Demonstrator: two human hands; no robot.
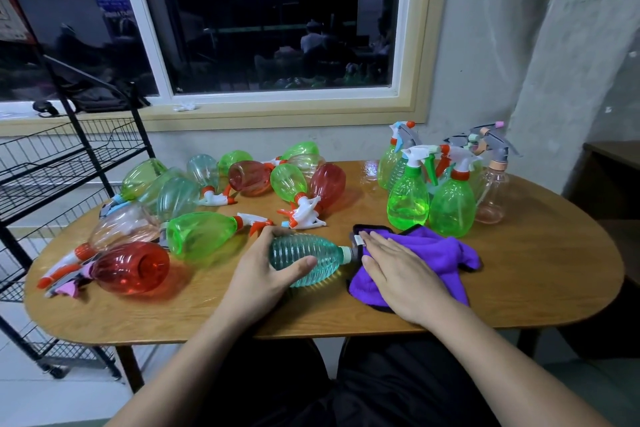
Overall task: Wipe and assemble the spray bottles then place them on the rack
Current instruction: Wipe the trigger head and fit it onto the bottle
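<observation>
A ribbed teal bottle (306, 255) lies on its side on the wooden table (540, 274), neck pointing right. My left hand (265, 272) grips its base, thumb over the front. My right hand (398, 274) rests flat, fingers straight, on a purple cloth (443, 253) beside the bottle's neck. Several bottles, green, red and clear, lie on their sides across the table's left half (204, 236), some with trigger heads. Several assembled bottles stand upright at the back right (450, 204). The black wire rack (65, 163) stands left of the table.
A window and its sill run along the wall behind the table. A loose white and orange trigger head (304, 215) lies mid-table. A dark wooden cabinet (613, 177) stands at the far right. My legs are under the near table edge.
</observation>
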